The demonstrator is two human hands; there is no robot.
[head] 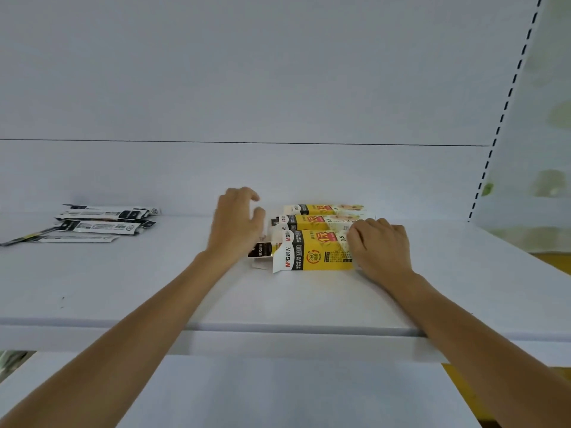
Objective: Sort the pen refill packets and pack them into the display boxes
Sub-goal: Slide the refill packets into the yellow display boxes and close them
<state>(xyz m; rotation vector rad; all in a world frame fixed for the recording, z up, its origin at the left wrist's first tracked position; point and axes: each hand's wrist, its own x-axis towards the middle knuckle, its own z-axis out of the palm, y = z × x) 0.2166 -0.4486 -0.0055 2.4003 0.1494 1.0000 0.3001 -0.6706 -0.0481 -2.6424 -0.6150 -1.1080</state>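
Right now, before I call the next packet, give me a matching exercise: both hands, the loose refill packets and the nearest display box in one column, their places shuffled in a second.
Column one:
1. left hand
2. right hand
3. loose refill packets
4. nearest display box

Column two:
a. far left of the shelf
b. yellow, mid-shelf, closest to the camera
c. resting on the nearest box's right end
d. by the nearest box's left end

Pairs: 1-d, 2-c, 3-a, 4-b
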